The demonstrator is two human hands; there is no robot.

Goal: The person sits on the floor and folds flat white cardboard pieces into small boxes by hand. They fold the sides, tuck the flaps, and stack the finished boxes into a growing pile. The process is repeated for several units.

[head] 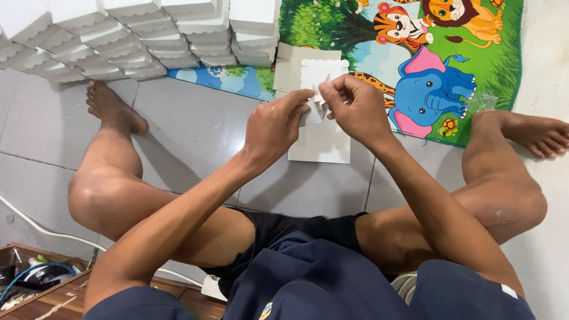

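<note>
— White card, was it, that the hands had hold of?

— Yes. The left hand (274,124) and the right hand (354,109) met over the floor between the spread legs, each pinching an edge of a small white cardboard piece (315,102) between thumb and fingertips. Both were closed on it; neither hung loose.

— Which way did the piece run?

— Mostly hidden by the fingers. A pointed tip stuck up and away from the person; its long axis I could not tell.

— And under the hands?

— A pile of flat box blanks (316,139) lay on the grey floor tiles (195,127), white and pale grey, the top one with a scalloped edge at the far end. The pile ran lengthwise away from the person, its far end reaching onto the play mat (492,59). How many sheets it held, I could not count.

— Finished boxes?

— Folded white boxes (148,35) stood stacked in leaning rows at the far left, all alike with scalloped lids; more than twenty, too overlapped for an exact count.

— The mat?

— One green mat printed with cartoon animals: a blue elephant, a tiger, a lion. A white cable (35,225) crossed the floor at the near left beside a wooden tray (59,293) of odds and ends.
</note>
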